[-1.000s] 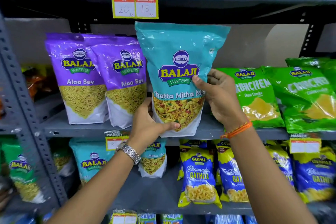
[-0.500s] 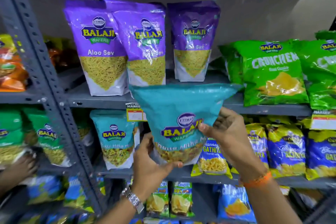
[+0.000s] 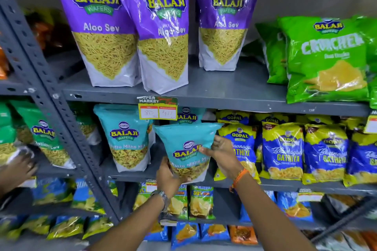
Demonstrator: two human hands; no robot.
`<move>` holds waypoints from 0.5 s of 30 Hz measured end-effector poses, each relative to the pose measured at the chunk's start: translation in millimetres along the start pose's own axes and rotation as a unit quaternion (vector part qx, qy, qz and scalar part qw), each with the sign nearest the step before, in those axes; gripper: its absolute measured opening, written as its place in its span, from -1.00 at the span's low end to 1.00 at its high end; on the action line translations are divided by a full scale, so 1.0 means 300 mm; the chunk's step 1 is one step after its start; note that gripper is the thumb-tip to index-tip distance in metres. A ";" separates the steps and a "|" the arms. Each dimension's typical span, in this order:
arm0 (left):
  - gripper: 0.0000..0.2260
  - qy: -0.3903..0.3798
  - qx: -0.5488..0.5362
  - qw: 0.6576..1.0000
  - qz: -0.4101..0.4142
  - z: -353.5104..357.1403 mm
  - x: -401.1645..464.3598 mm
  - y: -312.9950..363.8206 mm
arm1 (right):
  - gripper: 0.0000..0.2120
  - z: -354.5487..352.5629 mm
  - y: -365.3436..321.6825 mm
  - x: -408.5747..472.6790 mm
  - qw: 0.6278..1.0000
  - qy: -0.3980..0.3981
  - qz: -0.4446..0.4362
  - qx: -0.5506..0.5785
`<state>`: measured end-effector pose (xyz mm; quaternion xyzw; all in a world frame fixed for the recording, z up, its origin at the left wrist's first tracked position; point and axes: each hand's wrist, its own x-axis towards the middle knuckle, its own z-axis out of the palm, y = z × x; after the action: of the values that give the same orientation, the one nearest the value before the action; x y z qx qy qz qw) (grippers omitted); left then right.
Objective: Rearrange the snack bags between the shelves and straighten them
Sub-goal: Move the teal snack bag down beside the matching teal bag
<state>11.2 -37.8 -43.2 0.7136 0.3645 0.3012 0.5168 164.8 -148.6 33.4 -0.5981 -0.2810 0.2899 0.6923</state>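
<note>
I hold a teal Balaji Khatta Mitha Mix bag [image 3: 186, 144] upright in the lower shelf's opening, between both hands. My left hand [image 3: 168, 179] grips its bottom left corner. My right hand [image 3: 221, 154] pinches its right edge. Another teal bag [image 3: 125, 138] stands to its left on the lower shelf [image 3: 130, 175], and a third teal bag [image 3: 187, 117] shows behind. Three purple Aloo Sev bags [image 3: 163, 26] stand on the upper shelf [image 3: 224, 100].
Green Crunchem bags [image 3: 324, 63] lean at the upper right. Blue-yellow Gopal Gathiya bags [image 3: 283, 151] fill the lower shelf's right side. A price tag [image 3: 158, 108] hangs from the upper shelf edge. Another person's hand [image 3: 18, 169] reaches in at the left, past a grey upright [image 3: 57, 108].
The teal bag has come down from the upper shelf into the lower shelf's opening, still held by both hands. The view has tilted down with it.
</note>
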 end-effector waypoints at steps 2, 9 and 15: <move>-0.24 -0.002 0.016 1.000 -0.011 0.002 0.048 -0.020 | -0.63 0.012 0.009 0.038 1.000 0.004 0.008 0.000; -0.22 -0.028 0.038 0.999 -0.020 0.002 0.180 -0.075 | -0.64 0.036 0.035 0.131 1.000 0.007 0.024 -0.005; -0.25 -0.058 0.080 0.995 -0.004 -0.002 0.222 -0.045 | -0.68 0.040 0.053 0.159 0.998 0.041 0.037 0.000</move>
<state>44.7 20.6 -52.4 0.7674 0.3599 0.2271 0.4797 187.1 -103.8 21.0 -0.6193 -0.2304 0.2906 0.6921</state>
